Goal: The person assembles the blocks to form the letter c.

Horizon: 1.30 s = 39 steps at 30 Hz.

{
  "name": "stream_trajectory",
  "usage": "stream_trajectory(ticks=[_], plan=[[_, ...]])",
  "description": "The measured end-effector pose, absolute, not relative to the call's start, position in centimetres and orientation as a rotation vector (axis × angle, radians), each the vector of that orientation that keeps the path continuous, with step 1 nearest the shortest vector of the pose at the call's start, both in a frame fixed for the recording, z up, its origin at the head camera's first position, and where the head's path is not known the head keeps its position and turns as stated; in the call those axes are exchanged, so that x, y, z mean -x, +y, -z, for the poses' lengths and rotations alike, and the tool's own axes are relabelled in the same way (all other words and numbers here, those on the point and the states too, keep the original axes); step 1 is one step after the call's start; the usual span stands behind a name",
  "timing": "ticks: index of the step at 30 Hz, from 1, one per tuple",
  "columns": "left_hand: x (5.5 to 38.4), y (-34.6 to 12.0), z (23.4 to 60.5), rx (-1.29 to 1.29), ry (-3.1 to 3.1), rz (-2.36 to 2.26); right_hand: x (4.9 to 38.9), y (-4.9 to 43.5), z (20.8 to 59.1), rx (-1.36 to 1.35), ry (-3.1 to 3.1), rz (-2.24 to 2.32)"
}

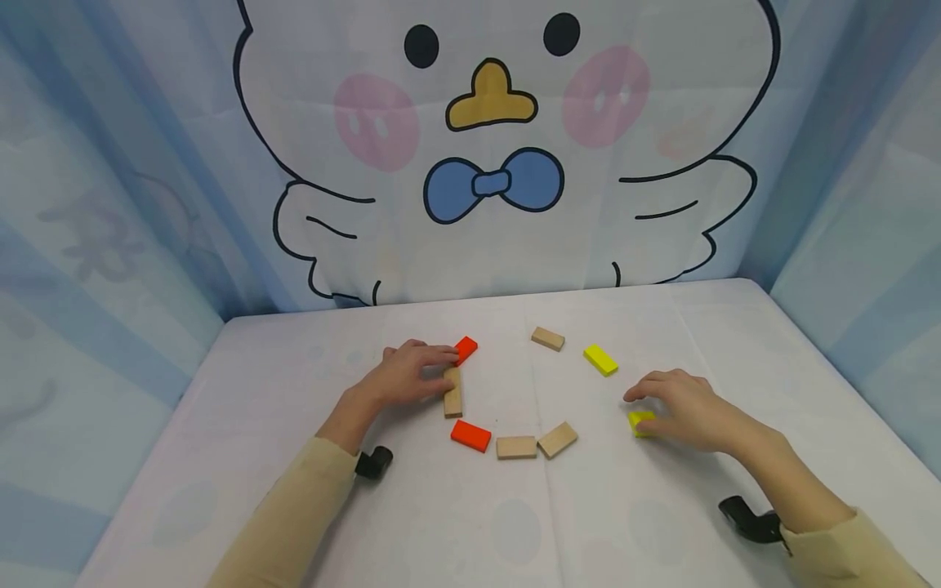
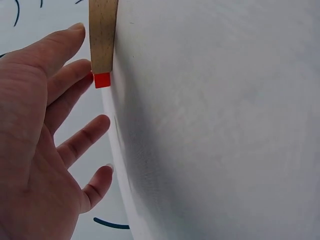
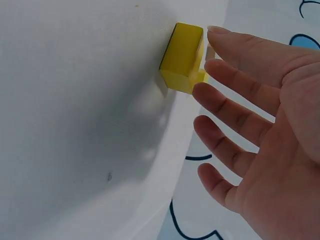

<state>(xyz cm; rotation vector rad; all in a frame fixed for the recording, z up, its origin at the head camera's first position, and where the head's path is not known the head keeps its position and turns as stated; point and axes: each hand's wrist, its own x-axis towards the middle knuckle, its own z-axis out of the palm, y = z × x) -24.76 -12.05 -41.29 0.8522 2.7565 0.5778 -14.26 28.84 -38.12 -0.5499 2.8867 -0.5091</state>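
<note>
My left hand (image 1: 404,376) is at a plain wooden block (image 1: 452,402) and a red block (image 1: 467,349) just behind it. In the left wrist view, the fingers are loosely spread beside the wooden block (image 2: 103,37), and a fingertip meets or nearly meets the red block (image 2: 102,80). Over on the right, my right hand (image 1: 687,408) hovers by a yellow block (image 1: 638,423), its thumb partly covering it. The right wrist view has that yellow block (image 3: 182,52) close to the fingertips, with the fingers apart and not curled round it.
Another red block (image 1: 470,435) and two wooden blocks (image 1: 516,447) lie in a curve at the front. Farther back are a wooden block (image 1: 547,339) and a second yellow block (image 1: 601,360). A white cloth covers the table (image 1: 243,457); a printed curtain (image 1: 492,253) hangs behind it.
</note>
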Motion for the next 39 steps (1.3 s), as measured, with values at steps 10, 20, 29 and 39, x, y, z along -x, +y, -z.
stream_trajectory(ticks=[10,20,29,39], plan=[[23.9,-12.4,41.1,-0.745,2.784,-0.695,15.1,29.1,38.2,0.532,2.97,0.577],[23.1,-12.3,42.3,-0.749,2.753,-0.903,17.7,26.7,37.8,0.517,3.046,0.721],[22.7,-12.4,43.0,-0.765,2.758,-0.907,21.7,24.0,38.2,0.498,3.068,0.784],[22.7,-13.0,44.1,-0.856,2.789,-1.016,25.0,21.8,39.4,0.401,3.003,0.667]])
